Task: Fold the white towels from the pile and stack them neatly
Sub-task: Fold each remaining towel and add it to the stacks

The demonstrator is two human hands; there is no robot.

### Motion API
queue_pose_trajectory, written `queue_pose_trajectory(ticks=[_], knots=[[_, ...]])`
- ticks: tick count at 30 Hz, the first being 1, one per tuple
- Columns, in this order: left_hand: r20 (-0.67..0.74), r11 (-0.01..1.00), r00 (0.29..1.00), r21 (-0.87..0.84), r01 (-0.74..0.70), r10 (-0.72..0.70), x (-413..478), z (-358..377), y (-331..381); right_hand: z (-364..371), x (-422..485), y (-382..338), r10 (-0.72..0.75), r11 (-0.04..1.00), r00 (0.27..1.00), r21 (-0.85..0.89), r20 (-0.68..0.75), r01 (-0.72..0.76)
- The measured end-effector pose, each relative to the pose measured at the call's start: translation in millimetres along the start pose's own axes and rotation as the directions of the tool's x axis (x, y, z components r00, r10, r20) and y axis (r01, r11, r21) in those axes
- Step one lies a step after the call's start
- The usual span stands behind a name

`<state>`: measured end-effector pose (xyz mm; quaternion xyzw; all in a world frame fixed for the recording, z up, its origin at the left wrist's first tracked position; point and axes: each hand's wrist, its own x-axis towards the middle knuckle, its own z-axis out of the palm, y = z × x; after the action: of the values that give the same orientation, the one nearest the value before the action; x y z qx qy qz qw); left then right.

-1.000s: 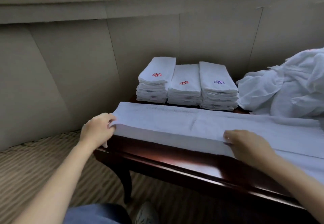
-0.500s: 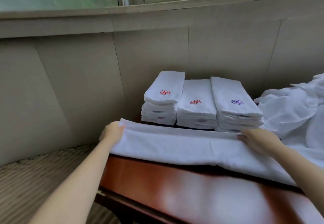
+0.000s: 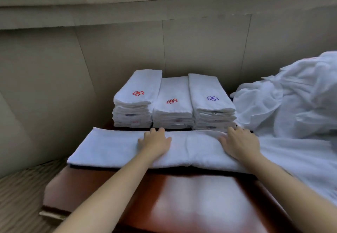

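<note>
Table (image 3: 191, 201) — hands (image 3: 156, 144) press towel (image 3: 113, 148).

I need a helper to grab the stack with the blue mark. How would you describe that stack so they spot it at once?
On the dark wooden table under the window, three stacks of folded white towels stand in a row against the wall. Take the right-hand stack, next to the loose pile of unfolded towels. Its top towel bears a blue-purple embroidered emblem; the other two show red ones.

Bench (image 3: 191, 201): near strip bare, open to reach; long folded towel (image 3: 113, 147) across the middle; three towel stacks (image 3: 173, 105) close behind against the wall (image 3: 118, 53); loose pile (image 3: 295, 101) blocking right.
</note>
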<state>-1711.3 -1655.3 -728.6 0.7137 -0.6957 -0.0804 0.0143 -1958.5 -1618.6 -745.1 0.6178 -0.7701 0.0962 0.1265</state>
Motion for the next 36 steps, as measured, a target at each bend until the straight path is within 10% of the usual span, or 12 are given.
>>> queue_pose_trajectory(ticks=[8, 17, 25, 32, 36], knots=[[0.050, 0.988, 0.987, 0.009, -0.156, 0.155, -27.9, 32.7, 30.0, -50.4, -57.1, 50.2, -0.221, 0.975, 0.941, 0.068, 0.257, 0.211], [0.047, 0.979, 0.979, 0.045, -0.199, 0.197, -46.2, 35.2, 11.9, -111.5, -98.8, 182.7, 0.171, 0.968, 0.804, 0.055, 0.570, -0.245], [0.043, 0.970, 0.969, -0.040, -0.241, 0.243, -64.1, 35.4, 47.1, -74.9, -105.0, 227.8, 0.408, 0.799, 0.871, 0.354, 0.273, -0.485], [0.045, 0.982, 0.981, 0.008, -0.189, 0.189, -62.5, 41.5, 41.4, -50.5, -113.7, 187.3, 0.467, 0.884, 0.879, -0.036, 0.095, -0.465], [0.050, 0.988, 0.988, 0.030, -0.150, 0.149, -66.4, 38.8, 51.4, -56.1, -106.7, 143.1, 0.166, 0.968, 0.984, -0.178, -0.068, -0.176]])
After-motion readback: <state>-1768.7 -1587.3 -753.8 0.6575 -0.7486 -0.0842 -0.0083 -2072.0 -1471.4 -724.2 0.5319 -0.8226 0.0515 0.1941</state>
